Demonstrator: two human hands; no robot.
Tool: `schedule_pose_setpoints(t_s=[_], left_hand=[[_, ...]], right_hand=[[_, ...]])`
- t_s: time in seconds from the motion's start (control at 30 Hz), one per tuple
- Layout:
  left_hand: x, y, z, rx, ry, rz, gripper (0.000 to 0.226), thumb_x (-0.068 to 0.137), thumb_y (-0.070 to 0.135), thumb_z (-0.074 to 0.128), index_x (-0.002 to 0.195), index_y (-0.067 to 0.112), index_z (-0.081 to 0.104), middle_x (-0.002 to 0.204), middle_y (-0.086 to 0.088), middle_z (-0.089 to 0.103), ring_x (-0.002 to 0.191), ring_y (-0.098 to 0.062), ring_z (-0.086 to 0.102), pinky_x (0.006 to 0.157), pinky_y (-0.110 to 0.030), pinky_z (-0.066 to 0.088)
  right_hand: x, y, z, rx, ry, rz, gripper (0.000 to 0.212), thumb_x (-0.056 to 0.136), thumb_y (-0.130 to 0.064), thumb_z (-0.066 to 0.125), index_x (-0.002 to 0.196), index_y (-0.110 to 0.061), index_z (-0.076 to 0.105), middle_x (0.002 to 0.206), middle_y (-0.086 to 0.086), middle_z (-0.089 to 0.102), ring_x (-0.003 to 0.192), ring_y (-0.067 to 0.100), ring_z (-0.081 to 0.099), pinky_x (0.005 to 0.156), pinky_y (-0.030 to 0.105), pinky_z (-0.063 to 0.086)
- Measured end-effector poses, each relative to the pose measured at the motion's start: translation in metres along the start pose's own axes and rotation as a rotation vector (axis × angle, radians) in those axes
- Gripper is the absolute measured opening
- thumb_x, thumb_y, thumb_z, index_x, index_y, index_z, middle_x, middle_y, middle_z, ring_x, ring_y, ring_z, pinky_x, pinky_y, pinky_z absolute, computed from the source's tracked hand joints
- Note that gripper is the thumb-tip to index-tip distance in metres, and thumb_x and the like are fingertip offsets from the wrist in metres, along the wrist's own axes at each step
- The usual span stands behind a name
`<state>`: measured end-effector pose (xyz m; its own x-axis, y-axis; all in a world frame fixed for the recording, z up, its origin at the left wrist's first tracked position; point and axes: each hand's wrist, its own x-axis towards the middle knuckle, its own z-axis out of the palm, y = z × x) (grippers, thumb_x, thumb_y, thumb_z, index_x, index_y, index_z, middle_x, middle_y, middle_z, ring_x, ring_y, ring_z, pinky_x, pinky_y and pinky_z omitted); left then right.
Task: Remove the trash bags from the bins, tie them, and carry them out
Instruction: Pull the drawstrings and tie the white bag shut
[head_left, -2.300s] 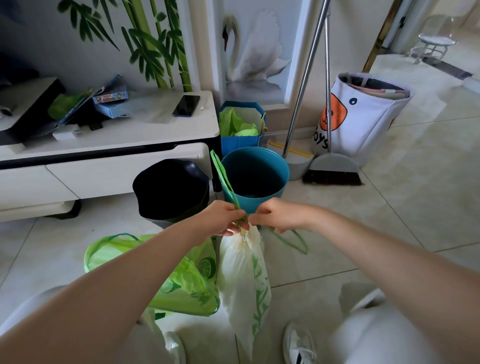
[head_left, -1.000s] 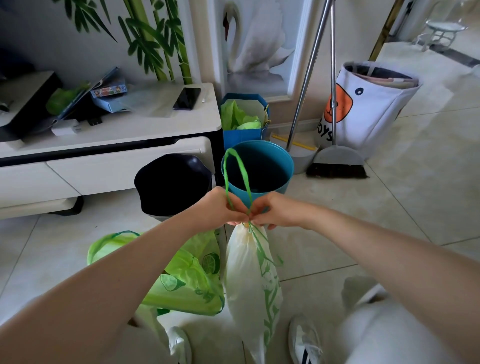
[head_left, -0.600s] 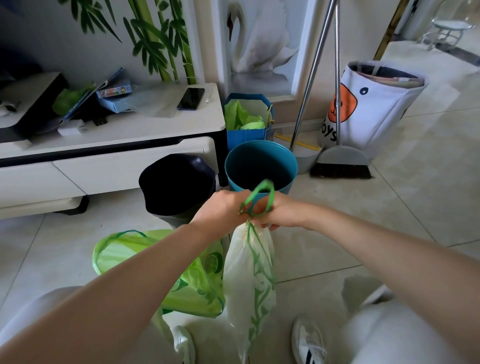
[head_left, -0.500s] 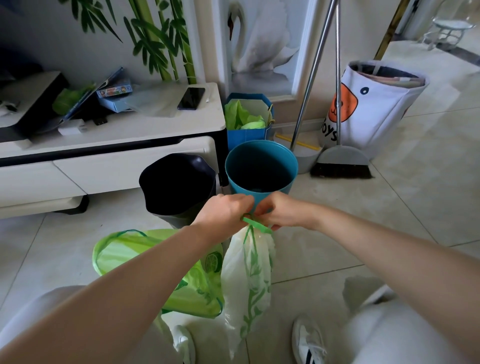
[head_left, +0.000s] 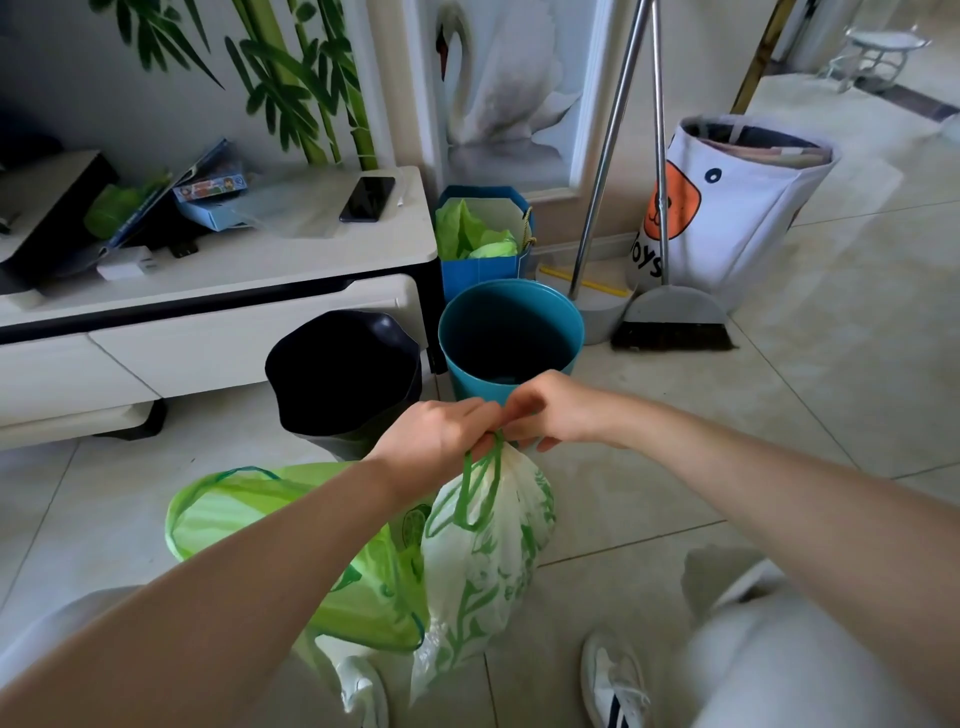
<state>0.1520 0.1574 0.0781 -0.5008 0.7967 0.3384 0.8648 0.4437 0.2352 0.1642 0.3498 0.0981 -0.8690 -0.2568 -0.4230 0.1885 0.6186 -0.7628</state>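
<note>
A white trash bag (head_left: 483, 561) with green leaf print hangs in front of me, its neck gathered. My left hand (head_left: 439, 441) and my right hand (head_left: 550, 410) meet at the neck, and both pinch the green drawstring (head_left: 470, 493), whose loops hang down over the bag. A bright green trash bag (head_left: 291, 535) lies open on the floor to the left, partly behind my left forearm. Beyond my hands stand a teal bin (head_left: 511, 338) and a black bin (head_left: 345, 374), both without bags.
A white low cabinet (head_left: 218, 291) with a phone (head_left: 366, 198) and clutter runs along the left wall. A blue paper bag (head_left: 483, 244), a broom and dustpan (head_left: 670, 322) and a white toy basket (head_left: 737, 208) stand behind the bins. My shoes (head_left: 613, 686) are on the tiled floor.
The drawstring loop that stood up above my hands has been pulled down; it now hangs in loops over the bag below my fingers. The bag has stayed between both hands.
</note>
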Motion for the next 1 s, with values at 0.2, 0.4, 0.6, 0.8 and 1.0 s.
schedule_pose_setpoints(t_s=[0.2,0.4,0.6,0.8,1.0], left_hand=[[0.004,0.005,-0.001,0.003,-0.034,0.029,0.009,0.082,0.011,0.045,0.079,0.009,0.053,0.067,-0.004,0.051,0.050,-0.024,0.044,0.040,-0.033,0.040],[0.006,0.005,0.000,-0.035,-0.031,-0.042,0.011,0.078,0.013,0.042,0.077,0.010,0.052,0.066,-0.002,0.050,0.051,-0.024,0.040,0.043,-0.039,0.042],[0.001,-0.006,0.002,-0.090,-0.032,-0.170,0.005,0.075,0.012,0.045,0.074,0.013,0.050,0.062,0.001,0.049,0.055,-0.024,0.046,0.050,-0.042,0.043],[-0.001,-0.016,0.003,-0.153,-0.108,-0.256,0.002,0.077,0.017,0.056,0.078,0.019,0.055,0.066,0.001,0.058,0.060,-0.021,0.054,0.056,-0.040,0.048],[0.002,-0.004,-0.008,-0.359,-0.337,-0.527,0.020,0.086,0.035,0.060,0.072,0.022,0.066,0.066,0.005,0.070,0.055,-0.010,0.066,0.059,-0.027,0.057]], right_hand=[[0.004,-0.003,-0.004,-0.105,-0.110,0.152,0.036,0.086,-0.031,0.054,0.109,-0.005,0.064,0.111,0.013,0.067,0.105,0.023,0.063,0.082,0.031,0.054],[0.000,0.000,-0.026,-0.166,-0.127,0.166,0.050,0.077,-0.044,0.059,0.114,-0.011,0.065,0.105,0.004,0.070,0.100,0.016,0.065,0.079,0.028,0.055],[-0.021,0.011,-0.065,0.149,0.061,0.114,0.030,0.089,-0.029,0.061,0.065,-0.012,0.060,0.090,0.008,0.068,0.092,0.018,0.064,0.081,0.032,0.052],[-0.025,0.012,-0.084,0.734,0.063,0.049,0.042,0.095,-0.024,0.050,0.055,-0.016,0.042,0.066,0.007,0.060,0.085,0.028,0.069,0.093,0.045,0.052],[-0.023,0.013,-0.072,0.581,0.109,0.133,0.038,0.097,-0.029,0.049,0.061,-0.018,0.043,0.055,-0.001,0.040,0.061,0.020,0.060,0.082,0.042,0.057]])
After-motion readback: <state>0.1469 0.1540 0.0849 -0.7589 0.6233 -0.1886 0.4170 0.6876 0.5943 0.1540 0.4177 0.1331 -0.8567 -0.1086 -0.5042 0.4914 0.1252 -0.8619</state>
